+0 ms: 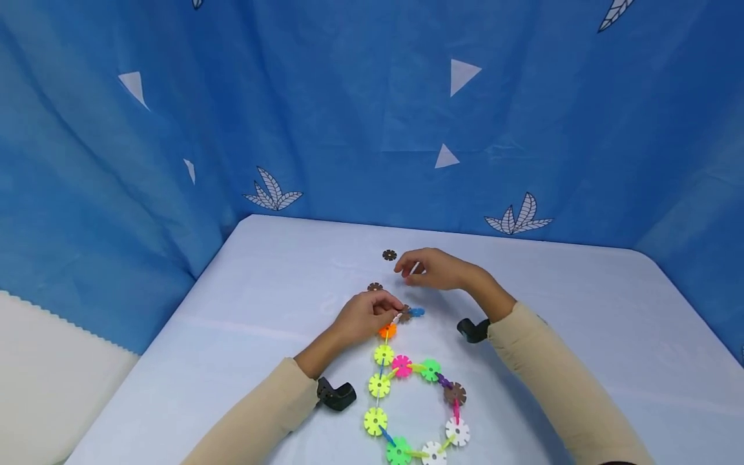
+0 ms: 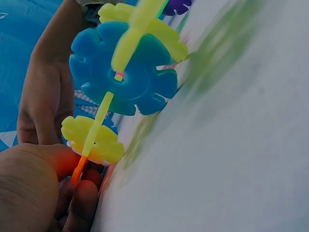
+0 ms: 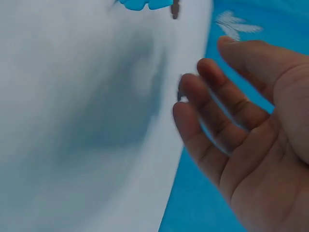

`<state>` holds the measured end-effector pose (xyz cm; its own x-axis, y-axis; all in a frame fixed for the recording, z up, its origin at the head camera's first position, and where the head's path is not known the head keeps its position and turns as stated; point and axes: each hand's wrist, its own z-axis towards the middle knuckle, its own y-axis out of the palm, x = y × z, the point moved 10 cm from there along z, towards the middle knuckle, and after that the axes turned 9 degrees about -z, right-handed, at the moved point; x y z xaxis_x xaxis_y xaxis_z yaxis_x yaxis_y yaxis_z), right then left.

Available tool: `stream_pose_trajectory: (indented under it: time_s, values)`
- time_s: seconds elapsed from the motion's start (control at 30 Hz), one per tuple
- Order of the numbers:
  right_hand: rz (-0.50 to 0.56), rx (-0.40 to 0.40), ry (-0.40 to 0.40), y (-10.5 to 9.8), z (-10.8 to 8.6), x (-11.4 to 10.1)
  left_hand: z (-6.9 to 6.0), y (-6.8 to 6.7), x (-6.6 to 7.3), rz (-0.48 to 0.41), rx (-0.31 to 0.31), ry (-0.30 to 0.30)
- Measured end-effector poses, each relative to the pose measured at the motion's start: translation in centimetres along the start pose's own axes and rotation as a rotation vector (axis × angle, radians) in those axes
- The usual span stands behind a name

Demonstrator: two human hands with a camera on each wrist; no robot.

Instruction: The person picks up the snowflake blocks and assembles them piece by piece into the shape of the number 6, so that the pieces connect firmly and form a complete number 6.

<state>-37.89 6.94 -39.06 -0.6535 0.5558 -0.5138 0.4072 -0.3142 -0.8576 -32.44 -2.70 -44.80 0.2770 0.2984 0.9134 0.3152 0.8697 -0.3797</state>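
Observation:
A chain of interlocking plastic snowflake discs lies on the table in the head view, with a loop of yellow, pink, green, brown and white discs; a white disc [image 1: 457,431] sits on its right side. My left hand [image 1: 367,314] pinches the chain's far end, by an orange disc [image 1: 387,331] and a brown disc [image 1: 405,314] with a blue disc [image 1: 416,312] joined to it. In the left wrist view, thumb and fingers close around the orange disc [image 2: 79,169], below a yellow disc [image 2: 92,140]. My right hand [image 1: 436,268] hovers over the table, fingers loosely bent, holding nothing.
A loose brown disc [image 1: 389,255] lies toward the table's back edge, left of the right hand. Another brown disc [image 1: 374,287] is partly behind the left hand. Blue curtain [image 1: 372,116] hangs behind the white table [image 1: 610,336].

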Motion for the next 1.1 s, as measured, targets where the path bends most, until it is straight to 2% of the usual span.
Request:
stream_pose_trajectory:
  time_s: [0.13,0.23,0.3,0.43,0.53,0.8,1.1]
  values:
    - [-0.031,-0.129,-0.002,1.8,3.1,-0.5,0.0,0.3,0.0,-0.027,-0.008,0.020]
    - [-0.101,-0.211,-0.018,3.0,4.3,-1.1,0.0,0.4,0.0,-0.032,-0.008,0.030]
    - [-0.149,-0.233,-0.032,3.4,4.7,-1.5,0.0,0.4,0.0,-0.028,-0.006,0.039]
    - [-0.188,-0.224,0.010,3.4,4.7,-1.3,0.0,0.4,0.4,-0.023,-0.006,0.055]
    - [-0.188,-0.205,0.070,3.1,4.1,-0.3,0.1,0.4,0.5,-0.019,-0.009,0.055]
    - [-0.107,-0.147,0.156,2.1,1.3,2.3,0.0,0.2,-0.2,-0.010,0.001,-0.005]
    - [-0.033,-0.024,0.216,1.2,-4.2,5.0,-0.2,0.1,-0.2,-0.013,0.001,-0.009]
